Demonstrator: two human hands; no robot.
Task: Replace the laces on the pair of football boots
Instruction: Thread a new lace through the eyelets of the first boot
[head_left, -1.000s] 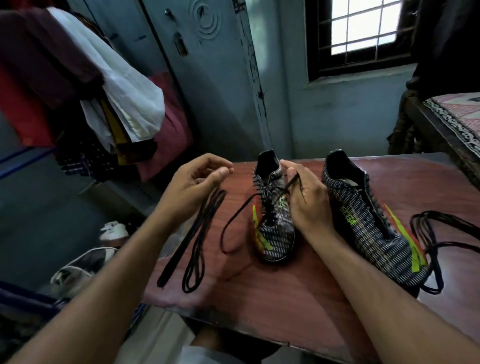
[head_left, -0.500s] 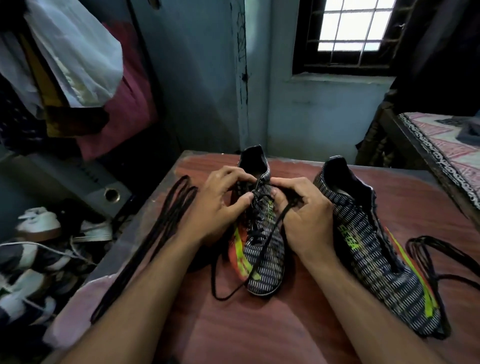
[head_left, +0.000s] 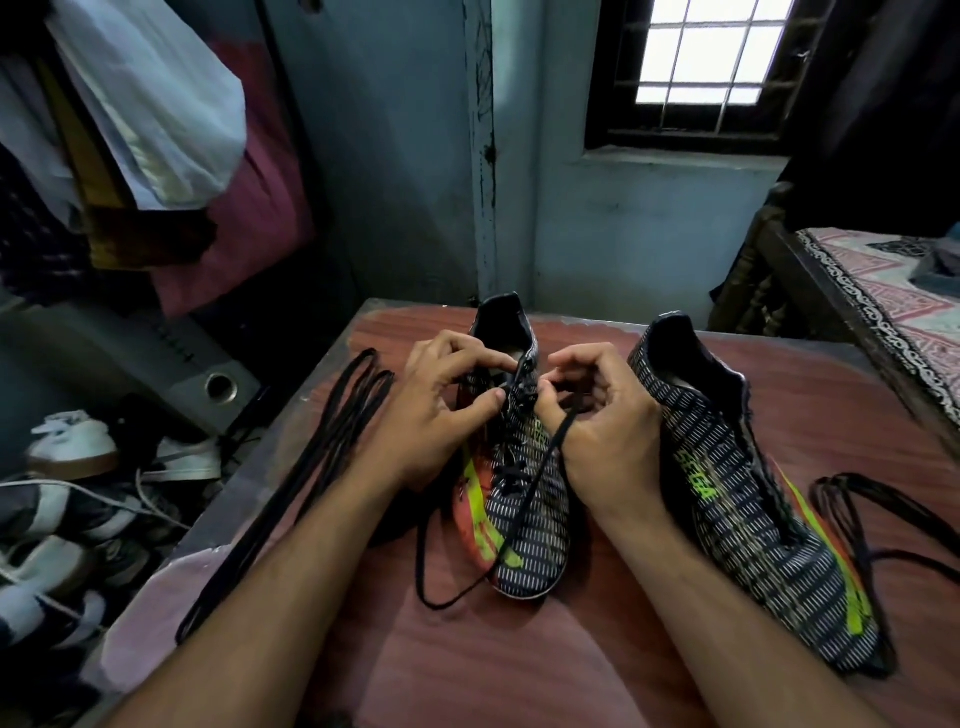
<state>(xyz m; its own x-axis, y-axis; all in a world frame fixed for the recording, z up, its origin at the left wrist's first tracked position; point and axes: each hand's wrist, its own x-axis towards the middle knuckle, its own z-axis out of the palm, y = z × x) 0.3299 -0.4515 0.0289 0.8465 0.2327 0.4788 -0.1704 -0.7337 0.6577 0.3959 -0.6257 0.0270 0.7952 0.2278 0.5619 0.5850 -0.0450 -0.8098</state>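
With the left hand (head_left: 436, 415) pinching the top eyelets of the boot (head_left: 519, 467) on the desk (head_left: 519, 665), and the right hand (head_left: 608, 431) beside it pinching the lace (head_left: 524, 509), feed the tip straight, keeping trailing slack untwisted

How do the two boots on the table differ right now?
The left boot has a black lace in its eyelets; the right boot shows none. Both hands, left hand and right hand, work at the left boot; the right boot stands untouched. Both share the same black-and-white pattern.
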